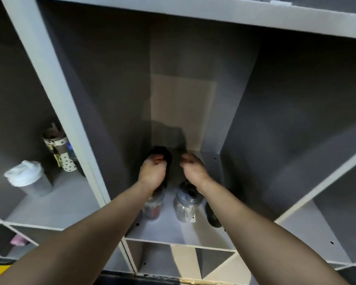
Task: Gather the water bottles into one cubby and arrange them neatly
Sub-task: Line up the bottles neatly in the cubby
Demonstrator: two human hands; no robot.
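Note:
In the middle cubby [173, 233], a tall black bottle [166, 156] stands at the back. My left hand [152, 170] grips its top and side. My right hand [193, 167] hovers just to the right of it, fingers curled and apart, holding nothing. Nearer the front, a clear bottle with a red label [152, 209] stands partly under my left forearm. A clear grey bottle with a dark cap [185, 206] is beside it. A dark bottle [213, 219] is mostly hidden by my right forearm. The left cubby holds a grey bottle with a white lid [27, 179] and a dotted patterned bottle [60, 153].
A white divider [70, 124] separates the left and middle cubbies. The right cubby [296, 140] shows only bare grey walls. Lower cubbies run along the bottom, one with a pink item [19, 240] at the lower left.

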